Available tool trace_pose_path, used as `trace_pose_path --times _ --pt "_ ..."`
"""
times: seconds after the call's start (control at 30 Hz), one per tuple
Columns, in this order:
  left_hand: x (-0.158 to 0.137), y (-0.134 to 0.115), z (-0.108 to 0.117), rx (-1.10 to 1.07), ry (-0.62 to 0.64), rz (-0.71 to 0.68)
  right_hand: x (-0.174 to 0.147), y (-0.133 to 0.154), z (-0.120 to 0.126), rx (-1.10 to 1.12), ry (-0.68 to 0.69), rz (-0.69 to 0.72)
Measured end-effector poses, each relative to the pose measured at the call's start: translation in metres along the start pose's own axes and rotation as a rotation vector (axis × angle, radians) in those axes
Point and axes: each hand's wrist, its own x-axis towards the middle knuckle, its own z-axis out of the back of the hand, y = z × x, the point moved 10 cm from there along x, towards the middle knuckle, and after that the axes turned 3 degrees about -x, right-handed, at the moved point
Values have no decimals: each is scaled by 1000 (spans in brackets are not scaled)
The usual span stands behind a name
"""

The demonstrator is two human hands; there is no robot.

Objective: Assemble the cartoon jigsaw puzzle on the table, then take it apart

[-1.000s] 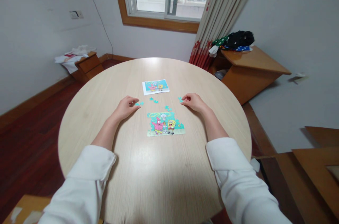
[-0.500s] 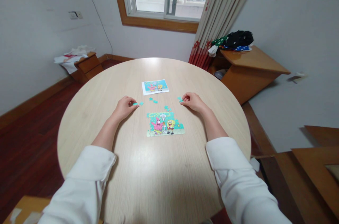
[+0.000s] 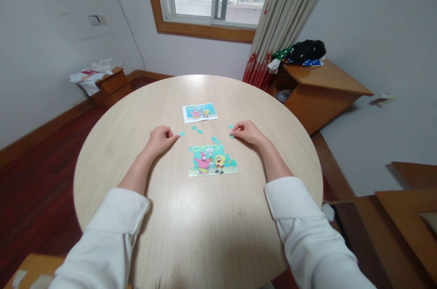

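Note:
A partly assembled jigsaw puzzle (image 3: 211, 160) with cartoon figures lies on the round table, its upper right edge uneven. My left hand (image 3: 161, 139) rests left of it with curled fingers; whatever they hold is hidden. Just off its thumb tip lies a loose turquoise puzzle piece (image 3: 182, 134). On the other side, my right hand (image 3: 247, 132) pinches a small puzzle piece (image 3: 231, 136) between thumb and finger. Another turquoise piece (image 3: 231, 127) lies beside those fingertips. Several more loose pieces (image 3: 214, 139) are scattered above the puzzle.
Beyond the pieces lies a printed reference picture (image 3: 200, 113) on the pale round table (image 3: 191, 225). A wooden cabinet (image 3: 327, 77) with dark cloths (image 3: 309, 51) stands at the back right. Behind the table are a window and a long curtain (image 3: 290, 11).
The turquoise piece that showed at my left fingertips is out of sight, and those fingers are more curled. My right fingers now pinch a piece slightly lower, apart from its neighbour.

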Motion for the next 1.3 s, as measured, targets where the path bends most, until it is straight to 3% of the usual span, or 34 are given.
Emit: trace_pose_path --times 0.2,0.33,0.43,0.77,1.17,1.3 --pt "0 2 1 -24 -19 18 -3 3 -3 -85 23 -14" --pt "-1 -4 6 -84 -73 -35 0 -1 18 -120 -211 -8" --pt "-3 -12 2 -71 -45 -91 0 2 27 -217 -338 31" --pt "-5 -23 -15 45 60 -107 6 12 12 -504 -328 117" --pt "-3 -20 -16 32 66 -95 9 4 17 -454 -320 84" --pt "-1 -15 -12 21 16 -62 10 3 17 -439 -314 78"
